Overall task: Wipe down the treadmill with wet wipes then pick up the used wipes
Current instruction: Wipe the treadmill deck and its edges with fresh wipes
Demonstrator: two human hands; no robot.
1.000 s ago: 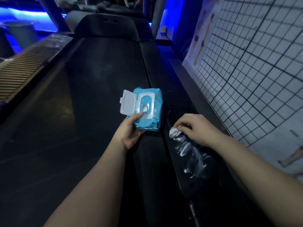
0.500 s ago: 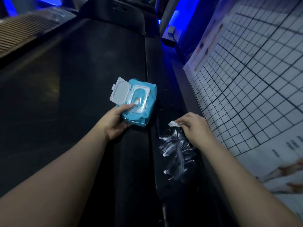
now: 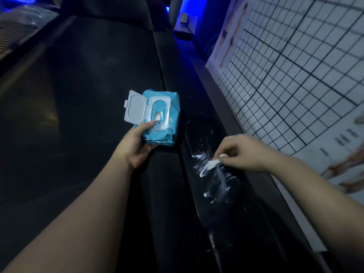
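Observation:
My left hand (image 3: 137,146) holds a blue pack of wet wipes (image 3: 163,115) over the black treadmill belt (image 3: 88,85). Its white flip lid (image 3: 135,109) stands open, and my thumb lies at the opening. My right hand (image 3: 242,152) pinches a thin, see-through wet wipe (image 3: 214,174) by its top corner. The wipe trails down and lies on the dark right side rail (image 3: 197,127) of the treadmill, with white streaks showing on it.
A white poster with a black grid (image 3: 295,75) leans along the right, close to the rail. A ribbed surface (image 3: 13,34) sits at the far left. A wall socket (image 3: 184,17) is lit blue at the back.
The view has tilted down and closer. My right hand has slid the wipe a little back along the side rail toward me. My left hand keeps holding the pack.

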